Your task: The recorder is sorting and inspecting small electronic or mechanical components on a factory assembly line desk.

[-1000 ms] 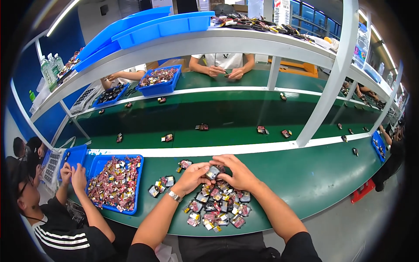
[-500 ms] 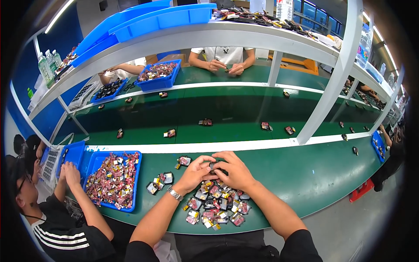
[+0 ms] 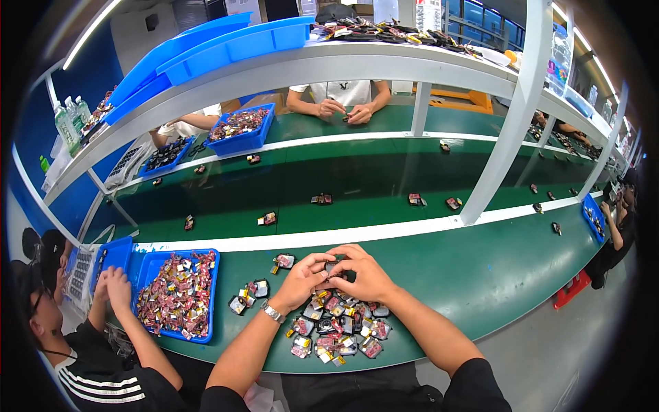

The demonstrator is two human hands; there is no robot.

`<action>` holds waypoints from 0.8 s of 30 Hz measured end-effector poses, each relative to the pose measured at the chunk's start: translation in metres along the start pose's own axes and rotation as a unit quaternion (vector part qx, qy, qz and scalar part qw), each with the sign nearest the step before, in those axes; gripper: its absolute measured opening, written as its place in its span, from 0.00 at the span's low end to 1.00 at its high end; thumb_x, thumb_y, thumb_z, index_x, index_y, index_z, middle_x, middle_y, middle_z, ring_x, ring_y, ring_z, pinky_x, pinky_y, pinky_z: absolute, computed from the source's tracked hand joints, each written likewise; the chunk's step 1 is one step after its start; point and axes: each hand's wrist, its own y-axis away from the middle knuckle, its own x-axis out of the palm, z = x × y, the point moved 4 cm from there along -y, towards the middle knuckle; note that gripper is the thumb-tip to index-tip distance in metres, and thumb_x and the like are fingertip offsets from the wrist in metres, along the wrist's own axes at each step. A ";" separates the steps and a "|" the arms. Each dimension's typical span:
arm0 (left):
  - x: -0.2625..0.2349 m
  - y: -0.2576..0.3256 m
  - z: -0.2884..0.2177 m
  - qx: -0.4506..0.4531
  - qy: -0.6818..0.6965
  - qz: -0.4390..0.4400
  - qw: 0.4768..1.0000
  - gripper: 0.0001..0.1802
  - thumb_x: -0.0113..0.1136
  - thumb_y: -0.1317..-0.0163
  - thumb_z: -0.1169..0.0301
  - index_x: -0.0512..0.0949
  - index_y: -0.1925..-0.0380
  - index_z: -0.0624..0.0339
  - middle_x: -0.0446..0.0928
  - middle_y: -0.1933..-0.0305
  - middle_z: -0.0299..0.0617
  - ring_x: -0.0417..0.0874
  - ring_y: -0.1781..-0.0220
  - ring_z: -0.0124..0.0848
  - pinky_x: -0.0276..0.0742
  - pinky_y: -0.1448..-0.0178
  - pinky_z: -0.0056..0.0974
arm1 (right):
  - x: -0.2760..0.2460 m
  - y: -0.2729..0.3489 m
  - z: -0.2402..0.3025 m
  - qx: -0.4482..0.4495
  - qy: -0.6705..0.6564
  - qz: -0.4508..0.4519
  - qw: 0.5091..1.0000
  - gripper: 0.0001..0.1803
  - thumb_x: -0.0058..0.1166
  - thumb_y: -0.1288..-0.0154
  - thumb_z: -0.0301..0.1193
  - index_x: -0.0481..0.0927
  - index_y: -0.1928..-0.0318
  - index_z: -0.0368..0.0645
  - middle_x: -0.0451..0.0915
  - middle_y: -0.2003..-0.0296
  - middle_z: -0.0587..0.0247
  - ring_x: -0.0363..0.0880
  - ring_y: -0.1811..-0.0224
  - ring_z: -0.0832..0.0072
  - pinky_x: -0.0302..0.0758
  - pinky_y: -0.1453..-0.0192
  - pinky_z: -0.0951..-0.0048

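My left hand point(image 3: 305, 283) and my right hand point(image 3: 365, 276) meet over the green bench, fingers curled and closed round a small black casing point(image 3: 332, 266). Most of that casing is covered by my fingers. Right below, between my forearms, lies a pile of small electronic assemblies point(image 3: 341, 325), black shells with red circuit boards and silver and yellow battery cells. Left of my left wrist, which wears a metal watch, rest a few loose assemblies point(image 3: 258, 288). Another loose assembly point(image 3: 283, 261) lies just beyond that hand.
A blue bin point(image 3: 216, 275) full of red boards stands at left, beside a co-worker's hands point(image 3: 113, 285). Beyond a white rail point(image 3: 309, 240), a green belt point(image 3: 371, 172) carries scattered assemblies. A white post point(image 3: 511, 123) holds an overhead shelf point(image 3: 412, 58) with blue trays.
The view has shifted slightly. My right thumb and fingers have changed their hold on the black casing, which both hands still grip. The pile looks much the same.
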 end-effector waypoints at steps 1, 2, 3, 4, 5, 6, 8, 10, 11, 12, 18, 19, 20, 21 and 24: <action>0.001 0.000 0.000 0.004 0.004 -0.001 1.000 0.19 0.50 0.32 0.77 0.66 0.42 0.62 0.74 0.46 0.43 0.78 0.45 0.31 0.78 0.39 0.40 | 0.000 0.000 -0.001 -0.002 0.006 -0.003 1.000 0.07 0.62 0.48 0.28 0.84 0.67 0.41 0.77 0.48 0.58 0.71 0.41 0.61 0.70 0.39 0.61; 0.002 0.000 0.000 0.008 0.008 -0.002 1.000 0.18 0.50 0.32 0.76 0.66 0.42 0.61 0.74 0.46 0.43 0.78 0.44 0.32 0.78 0.39 0.41 | 0.001 0.001 -0.002 -0.004 0.012 -0.005 1.000 0.07 0.63 0.47 0.29 0.84 0.67 0.42 0.77 0.48 0.58 0.71 0.41 0.61 0.71 0.39 0.62; 0.002 -0.001 0.000 0.008 0.007 -0.001 1.000 0.18 0.50 0.32 0.76 0.66 0.42 0.61 0.74 0.46 0.43 0.78 0.44 0.32 0.78 0.39 0.41 | 0.002 0.001 -0.002 -0.005 0.013 -0.006 1.000 0.07 0.63 0.47 0.29 0.84 0.67 0.42 0.77 0.48 0.58 0.71 0.41 0.61 0.71 0.39 0.62; 0.002 -0.001 0.000 0.009 0.014 -0.002 1.000 0.18 0.50 0.31 0.76 0.66 0.42 0.61 0.74 0.46 0.44 0.78 0.44 0.32 0.78 0.39 0.42 | 0.002 0.002 -0.003 0.003 0.020 -0.031 0.999 0.06 0.63 0.47 0.29 0.84 0.67 0.42 0.77 0.48 0.58 0.71 0.41 0.61 0.71 0.40 0.62; 0.002 -0.002 0.000 0.009 0.021 -0.003 1.000 0.18 0.49 0.31 0.75 0.66 0.42 0.61 0.74 0.46 0.44 0.78 0.44 0.33 0.78 0.39 0.42 | 0.002 0.003 -0.003 0.010 0.027 -0.055 0.998 0.06 0.63 0.46 0.29 0.84 0.67 0.42 0.77 0.47 0.58 0.71 0.41 0.60 0.71 0.40 0.62; 0.001 -0.002 0.001 0.009 0.021 -0.003 1.000 0.18 0.49 0.31 0.75 0.66 0.42 0.61 0.74 0.46 0.44 0.78 0.44 0.33 0.78 0.39 0.42 | 0.004 0.003 -0.001 0.010 0.027 -0.055 0.998 0.06 0.63 0.46 0.29 0.84 0.67 0.42 0.77 0.47 0.58 0.71 0.41 0.60 0.71 0.40 0.62; 0.000 -0.002 0.002 0.007 0.027 -0.009 1.000 0.17 0.48 0.29 0.73 0.66 0.42 0.61 0.75 0.46 0.45 0.78 0.44 0.33 0.78 0.38 0.43 | 0.004 0.004 0.001 0.019 0.036 -0.084 0.996 0.06 0.63 0.46 0.27 0.84 0.67 0.42 0.77 0.48 0.58 0.71 0.41 0.60 0.72 0.41 0.62; -0.001 -0.002 0.003 0.002 0.022 -0.010 1.000 0.17 0.48 0.29 0.73 0.66 0.42 0.61 0.75 0.46 0.45 0.78 0.44 0.33 0.78 0.38 0.43 | 0.006 0.004 0.002 0.012 0.039 -0.079 0.996 0.06 0.63 0.47 0.27 0.84 0.67 0.42 0.77 0.47 0.58 0.70 0.41 0.60 0.72 0.41 0.62; -0.002 -0.002 0.003 -0.003 0.018 -0.011 1.000 0.17 0.47 0.29 0.72 0.66 0.42 0.61 0.75 0.46 0.45 0.79 0.44 0.34 0.78 0.38 0.42 | 0.006 0.004 0.003 0.005 0.041 -0.075 0.996 0.06 0.63 0.47 0.27 0.85 0.67 0.42 0.77 0.47 0.58 0.70 0.41 0.60 0.72 0.42 0.63; -0.002 -0.002 0.003 -0.003 0.017 -0.011 1.000 0.17 0.47 0.29 0.72 0.66 0.42 0.61 0.75 0.46 0.45 0.79 0.44 0.34 0.78 0.38 0.42 | 0.006 0.004 0.003 0.004 0.042 -0.076 0.996 0.06 0.63 0.47 0.27 0.85 0.67 0.42 0.77 0.47 0.58 0.70 0.41 0.60 0.72 0.42 0.63; 0.001 -0.001 0.001 0.008 0.022 -0.001 1.000 0.17 0.48 0.29 0.72 0.65 0.42 0.61 0.75 0.46 0.46 0.78 0.43 0.34 0.78 0.39 0.42 | 0.008 0.006 -0.003 -0.004 0.052 -0.086 0.995 0.09 0.64 0.47 0.27 0.86 0.63 0.44 0.78 0.48 0.60 0.71 0.41 0.60 0.72 0.40 0.63; 0.000 -0.001 0.001 0.008 0.024 -0.001 1.000 0.17 0.48 0.29 0.72 0.65 0.43 0.61 0.75 0.46 0.46 0.78 0.43 0.34 0.78 0.39 0.42 | 0.007 0.006 -0.002 -0.004 0.052 -0.083 0.995 0.09 0.64 0.47 0.26 0.86 0.62 0.44 0.78 0.48 0.60 0.71 0.41 0.60 0.72 0.40 0.63; 0.000 -0.001 0.001 0.009 0.027 -0.001 1.000 0.17 0.48 0.29 0.72 0.66 0.43 0.61 0.75 0.46 0.47 0.78 0.43 0.35 0.78 0.39 0.42 | 0.007 0.006 -0.002 -0.005 0.051 -0.079 0.996 0.10 0.64 0.47 0.26 0.86 0.62 0.45 0.79 0.48 0.61 0.72 0.41 0.60 0.72 0.40 0.62; 0.000 -0.001 0.002 0.009 0.026 -0.001 1.000 0.17 0.48 0.29 0.72 0.66 0.43 0.61 0.75 0.46 0.47 0.78 0.43 0.35 0.78 0.39 0.42 | 0.006 0.006 -0.001 -0.005 0.051 -0.080 0.995 0.10 0.64 0.47 0.26 0.86 0.62 0.45 0.79 0.48 0.61 0.72 0.41 0.60 0.72 0.40 0.62; -0.001 -0.002 0.003 0.011 0.025 -0.001 1.000 0.17 0.48 0.29 0.72 0.65 0.43 0.61 0.75 0.46 0.47 0.78 0.43 0.35 0.78 0.39 0.42 | 0.006 0.007 -0.001 0.018 0.041 -0.083 0.996 0.10 0.63 0.47 0.26 0.86 0.62 0.45 0.78 0.48 0.61 0.71 0.41 0.60 0.72 0.40 0.63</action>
